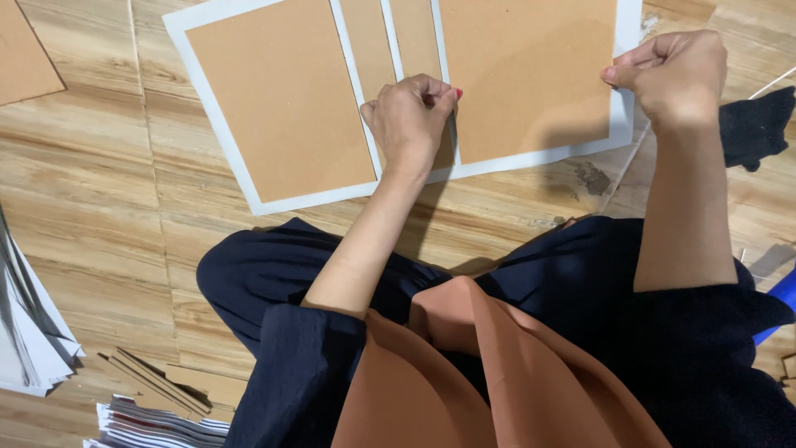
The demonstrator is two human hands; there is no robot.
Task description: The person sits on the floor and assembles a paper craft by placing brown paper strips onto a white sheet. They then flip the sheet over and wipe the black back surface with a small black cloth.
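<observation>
Nearest, the seated person's dark sleeves and rust-brown cloth point(497, 373) fill the foreground above the wooden floor point(99, 216). Beyond the knees lies a pale sheet point(249, 178) carrying brown boards. The left hand point(410, 120) is curled, fingertips pressing the seam beside the large right board point(531, 75). The right hand point(676, 75) is closed, pinching the sheet's right edge. For a clean result, hold the board square and keep the gaps even, pressing outward from the seam.
</observation>
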